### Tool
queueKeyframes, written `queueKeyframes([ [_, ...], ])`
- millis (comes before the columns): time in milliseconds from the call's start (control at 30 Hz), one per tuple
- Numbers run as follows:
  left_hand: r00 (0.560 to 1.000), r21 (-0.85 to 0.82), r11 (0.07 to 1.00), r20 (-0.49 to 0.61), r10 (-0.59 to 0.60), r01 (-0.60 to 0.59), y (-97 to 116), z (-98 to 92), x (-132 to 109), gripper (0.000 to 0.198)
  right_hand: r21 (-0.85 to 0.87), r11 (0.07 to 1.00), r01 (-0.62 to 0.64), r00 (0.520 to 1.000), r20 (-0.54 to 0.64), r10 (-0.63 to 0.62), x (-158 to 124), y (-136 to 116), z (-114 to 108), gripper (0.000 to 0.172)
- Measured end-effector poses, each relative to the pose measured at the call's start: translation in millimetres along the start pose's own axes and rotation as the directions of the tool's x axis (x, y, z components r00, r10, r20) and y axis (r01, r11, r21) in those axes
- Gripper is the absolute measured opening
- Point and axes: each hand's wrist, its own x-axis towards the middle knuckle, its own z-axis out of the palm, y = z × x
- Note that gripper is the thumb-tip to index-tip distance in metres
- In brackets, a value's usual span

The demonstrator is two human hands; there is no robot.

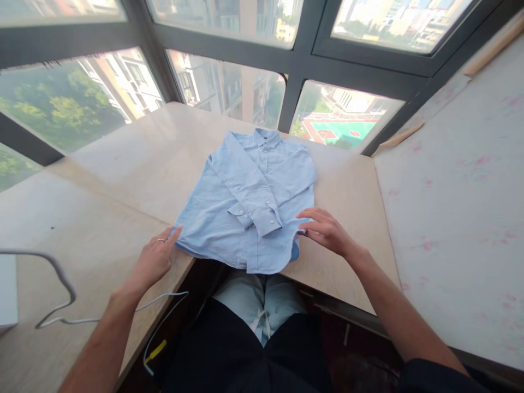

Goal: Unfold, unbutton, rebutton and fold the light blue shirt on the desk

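A light blue button-up shirt (229,191) lies front up on the table, its collar toward the windows. Both sleeves are folded across the front, and the cuffs meet near the lower middle. At the shirt's lower left corner, my left hand (158,254), with a ring on one finger, grips the hem edge; its thumb is hidden. My right hand (325,232) has the lower right side edge between thumb and fingers, where the cloth lifts and curls a little. The middle of the hem hangs slightly over the table's front edge.
The pale table (123,158) fills the corner below framed windows (229,87). A grey cable (61,278) runs over its left side beside a white box-like object (8,292). A thin cable with a yellow tag (156,351) hangs off the front edge. Flower-patterned wall covering (458,218) borders the right.
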Motion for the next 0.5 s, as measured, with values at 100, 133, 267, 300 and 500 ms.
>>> queueKeyframes([
  [100, 0.995, -0.049, 0.993, -0.004, 0.103, -0.103, -13, -1.0, 4, 0.080, 0.095, 0.995, -0.009, 0.999, 0.050, 0.005, 12, 15, 5, 0.011],
  [133, 0.990, -0.077, 0.987, -0.025, 0.141, -0.143, -18, -0.1, 5, 0.078, 0.128, 0.992, -0.020, 0.998, 0.064, 0.011, 16, 19, 7, 0.011],
  [267, 0.966, -0.153, 0.957, -0.113, 0.231, -0.247, -33, 3.7, 10, 0.064, 0.225, 0.965, -0.132, 0.988, 0.103, 0.111, 26, 31, 11, 0.020],
  [300, 0.963, -0.149, 0.955, -0.124, 0.240, -0.257, -35, 3.6, 11, 0.060, 0.233, 0.955, -0.182, 0.981, 0.109, 0.160, 27, 33, 10, 0.023],
  [500, 0.959, -0.044, 0.968, -0.155, 0.239, -0.248, -36, -5.2, 19, 0.046, 0.223, 0.844, -0.487, 0.864, -0.020, 0.504, 4, 44, -1, 0.037],
])
